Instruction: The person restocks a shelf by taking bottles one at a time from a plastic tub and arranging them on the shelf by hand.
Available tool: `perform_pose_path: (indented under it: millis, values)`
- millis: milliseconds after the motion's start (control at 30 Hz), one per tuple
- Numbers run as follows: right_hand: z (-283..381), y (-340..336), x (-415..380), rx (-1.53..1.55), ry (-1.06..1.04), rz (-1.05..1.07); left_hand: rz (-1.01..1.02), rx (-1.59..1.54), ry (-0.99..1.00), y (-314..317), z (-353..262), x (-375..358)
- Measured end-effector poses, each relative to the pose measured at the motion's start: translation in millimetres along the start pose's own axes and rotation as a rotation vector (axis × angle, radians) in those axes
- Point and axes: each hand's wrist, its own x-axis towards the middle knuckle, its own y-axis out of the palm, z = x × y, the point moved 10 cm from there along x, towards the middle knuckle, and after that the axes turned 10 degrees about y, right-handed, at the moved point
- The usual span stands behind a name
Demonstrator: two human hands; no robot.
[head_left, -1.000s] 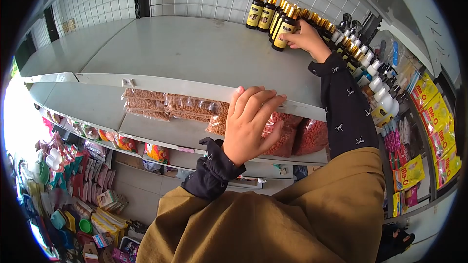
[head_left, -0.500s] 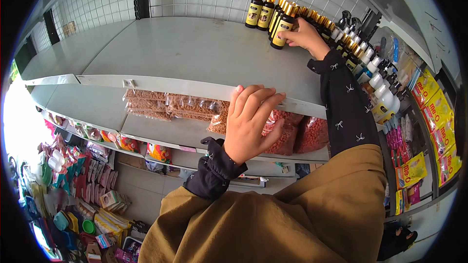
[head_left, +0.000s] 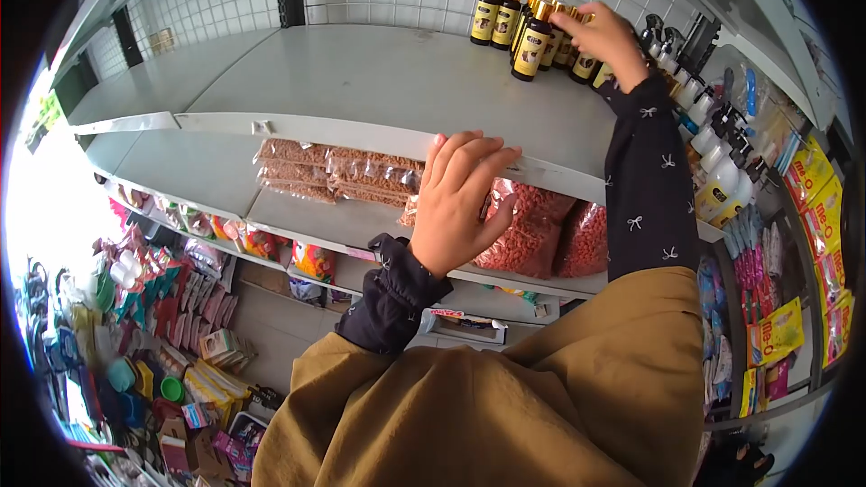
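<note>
While top shelf (head_left: 361, 81) carries it all, left hand (head_left: 456, 207) draped over shelf front edge, fingers spread and gripping nothing, dark gold-capped bottles (head_left: 532, 36) clustered at back right corner, right hand (head_left: 609, 36) closed on bottle tops there, clear pellet bags (head_left: 532, 234) on lower shelf.

Right hand (head_left: 606, 36) now atop bottles (head_left: 564, 41)
</note>
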Motion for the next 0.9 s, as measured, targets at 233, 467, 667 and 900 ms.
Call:
perform_pose_path:
  millis: [233, 467, 667, 900]
  values:
    - [59, -63, -87, 0.410, -0.337, -0.015, 0.000, 0.130, -0.029, 2, -8, -4]
    - [70, -77, -220, 0.733, -0.430, 0.147, -0.092, 0.102, -0.197, -5, -30, -35]
    - [71, 0, -288, 1.125, -0.338, 0.633, -0.122, 0.182, -0.525, -38, -54, -116]
    - [133, 93, -397, 1.138, -0.420, 1.090, -0.255, 0.486, -0.874, -117, -123, -251]
